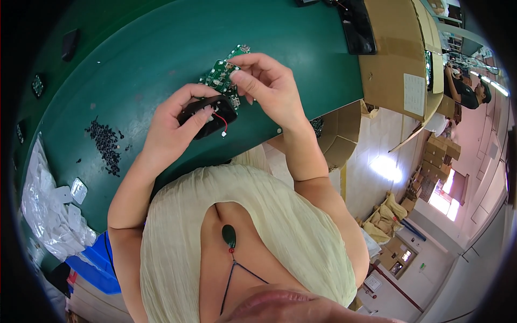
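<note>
My left hand (171, 123) grips a black plastic housing (229, 112), its thumb pressed inside the open shell. From the housing hangs a short red wire (224, 123) ending in a small white connector (224, 134). Just beyond it, my right hand (273, 89) pinches the edge of a green circuit board (219, 76) between thumb and fingers. More green boards (239, 50) lie behind and partly under that one on the table. The housing's inside is partly hidden by my left thumb.
On the green table (134, 59), small black parts (105, 145) lie scattered at left, near plastic bags of white pieces (56, 207) and a blue bin (97, 269). A tall cardboard box (390, 54) stands at right, with another open box (344, 132) below. A person (466, 91) is far right.
</note>
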